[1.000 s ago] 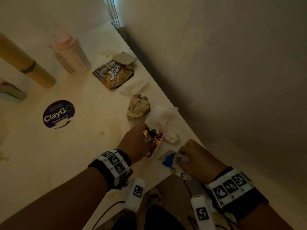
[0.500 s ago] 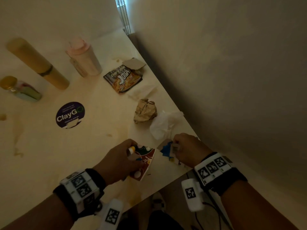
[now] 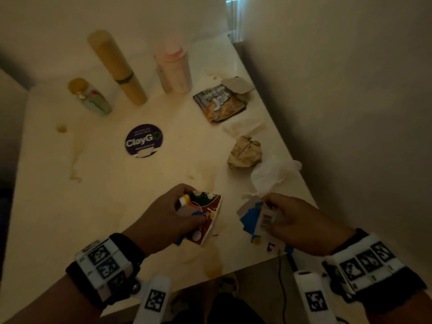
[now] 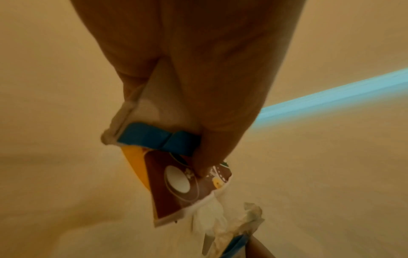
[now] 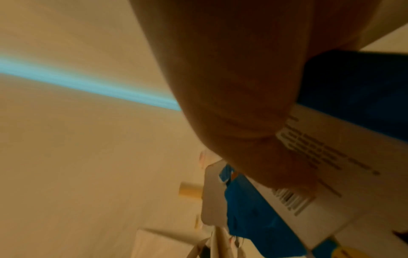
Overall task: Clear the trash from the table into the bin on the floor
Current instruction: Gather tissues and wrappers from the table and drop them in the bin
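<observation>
While both hands work near front edge, worktop (image 3: pixel 93 195) carries trash along right side: snack bag (image 3: pixel 219 105), crumpled brown paper (image 3: pixel 244 152), white tissue (image 3: pixel 271 174). Left hand (image 3: pixel 161 220) fingers grasp brown flattened carton (image 3: pixel 208 216). Right hand (image 3: pixel 301 223) fingers seemingly pinch blue-white carton (image 3: pixel 254 218); view blurred.

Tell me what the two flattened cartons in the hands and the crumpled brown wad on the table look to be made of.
Brown-and-blue flattened carton in the left hand: likely coated paperboard, glossy print, sharp creases, a small cap. Blue-and-white flattened carton in the right hand: seemingly the same board, with a printed barcode and torn edge. Crumpled brown wad: probably matte paper, holding its wrinkles.
</observation>
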Motion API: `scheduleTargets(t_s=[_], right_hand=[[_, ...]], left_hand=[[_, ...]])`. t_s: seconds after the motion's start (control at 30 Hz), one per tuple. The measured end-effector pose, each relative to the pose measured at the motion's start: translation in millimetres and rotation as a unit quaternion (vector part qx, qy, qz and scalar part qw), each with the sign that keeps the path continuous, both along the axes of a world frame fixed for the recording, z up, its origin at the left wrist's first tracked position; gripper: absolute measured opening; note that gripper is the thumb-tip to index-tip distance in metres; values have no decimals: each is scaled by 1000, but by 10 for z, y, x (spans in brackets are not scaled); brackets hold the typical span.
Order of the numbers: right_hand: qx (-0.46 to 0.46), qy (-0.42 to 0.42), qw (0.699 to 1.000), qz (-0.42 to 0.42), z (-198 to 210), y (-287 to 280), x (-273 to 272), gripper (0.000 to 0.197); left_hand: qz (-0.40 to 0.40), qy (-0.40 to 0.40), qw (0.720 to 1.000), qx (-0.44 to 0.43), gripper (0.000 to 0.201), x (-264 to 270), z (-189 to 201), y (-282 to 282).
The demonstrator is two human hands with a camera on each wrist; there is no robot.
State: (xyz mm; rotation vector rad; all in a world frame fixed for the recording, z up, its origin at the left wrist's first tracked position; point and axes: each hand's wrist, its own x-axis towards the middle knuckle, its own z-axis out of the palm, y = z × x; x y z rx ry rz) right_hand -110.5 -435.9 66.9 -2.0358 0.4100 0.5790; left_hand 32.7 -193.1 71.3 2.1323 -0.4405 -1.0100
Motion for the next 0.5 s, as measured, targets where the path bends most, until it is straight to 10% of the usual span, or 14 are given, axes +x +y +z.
scheduleTargets(t_s=[0.2, 0.5], right_hand=[[-47, -60, 972, 221, 206, 914, 993, 8], [-53, -128, 847, 513, 509, 3333, 1678, 23]], left_hand=[[166, -19, 985, -33, 32, 182, 153, 1154], [439, -25, 898, -11, 49, -770, 215, 3570]])
